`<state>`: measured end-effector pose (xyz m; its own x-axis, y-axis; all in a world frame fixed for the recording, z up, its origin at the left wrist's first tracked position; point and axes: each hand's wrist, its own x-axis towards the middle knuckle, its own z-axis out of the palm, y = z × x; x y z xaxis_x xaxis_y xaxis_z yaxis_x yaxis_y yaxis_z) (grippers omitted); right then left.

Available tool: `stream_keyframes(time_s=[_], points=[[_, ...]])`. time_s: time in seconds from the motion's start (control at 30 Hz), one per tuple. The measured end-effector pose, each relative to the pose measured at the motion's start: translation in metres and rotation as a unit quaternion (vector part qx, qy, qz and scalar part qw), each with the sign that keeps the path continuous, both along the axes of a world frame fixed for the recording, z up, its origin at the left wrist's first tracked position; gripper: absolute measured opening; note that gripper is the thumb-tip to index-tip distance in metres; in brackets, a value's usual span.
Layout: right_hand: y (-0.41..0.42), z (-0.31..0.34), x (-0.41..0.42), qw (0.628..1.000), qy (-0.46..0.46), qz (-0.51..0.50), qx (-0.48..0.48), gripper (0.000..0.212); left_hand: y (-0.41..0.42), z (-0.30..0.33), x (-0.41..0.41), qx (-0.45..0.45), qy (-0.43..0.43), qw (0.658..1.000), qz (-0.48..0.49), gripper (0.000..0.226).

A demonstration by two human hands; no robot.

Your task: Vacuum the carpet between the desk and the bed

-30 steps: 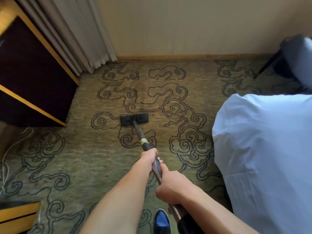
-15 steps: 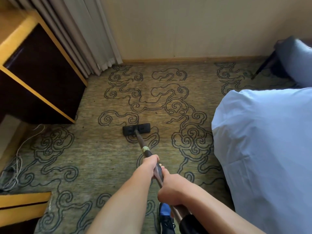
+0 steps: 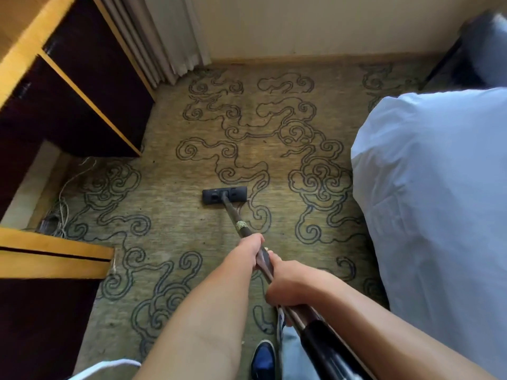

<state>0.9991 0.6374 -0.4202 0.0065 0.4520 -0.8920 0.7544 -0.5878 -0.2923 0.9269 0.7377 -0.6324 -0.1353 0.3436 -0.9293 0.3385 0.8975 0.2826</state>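
The carpet (image 3: 175, 223) is mid-stroke: my left hand (image 3: 248, 249) and right hand (image 3: 288, 286) are wrapped around the vacuum pole (image 3: 233, 212), its head (image 3: 224, 195) at frame centre. Next I should push toward the upper wall.

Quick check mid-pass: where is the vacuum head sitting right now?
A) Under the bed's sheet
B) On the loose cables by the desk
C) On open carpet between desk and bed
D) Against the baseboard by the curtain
C: the vacuum head lies flat on open carpet, apart from the desk, the bed and the cables.
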Motion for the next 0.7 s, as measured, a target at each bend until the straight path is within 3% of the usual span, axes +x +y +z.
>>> stream_keyframes(time_s=[0.1,0.2,0.33,0.53,0.7], points=[[-0.023,-0.006,-0.017,1.0,0.005,0.008,-0.001,0.104,-0.033,0.068,-0.017,-0.022,-0.02,1.0,-0.008,0.032],[-0.045,-0.008,-0.03,1.0,0.017,0.023,-0.006,0.105,-0.057,0.087,-0.033,-0.017,-0.01,1.0,-0.005,0.01],[-0.076,-0.011,-0.046,0.999,0.016,0.044,-0.006,0.109,-0.089,0.078,-0.055,-0.016,-0.012,1.0,0.01,0.029],[-0.132,-0.01,-0.08,0.997,0.015,0.08,-0.017,0.107,-0.15,0.088,-0.091,-0.034,-0.002,0.999,0.024,0.014],[-0.197,-0.003,-0.086,0.992,0.005,0.119,-0.029,0.107,-0.216,0.037,-0.107,-0.03,0.008,0.999,0.026,0.045]])
